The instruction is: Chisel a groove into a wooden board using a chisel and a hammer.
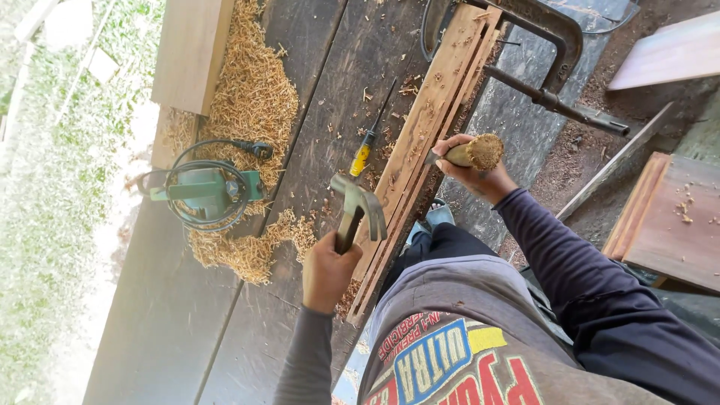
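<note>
The left hand [328, 271] is wrapped tight around the handle of a claw hammer [358, 206], whose long axis runs up and slightly right, the head at the top above a clamped wooden board [427, 127]. The right hand [472, 169] grips a chisel [469, 154] by its frayed wooden handle; the chisel lies nearly level, blade pointing left onto the board's right edge. Left of the board lie a yellow-handled screwdriver [365, 150], wood shavings [251, 97] and a green power tool [206, 191]. A metal clamp [559, 52] bites the board's far end.
</note>
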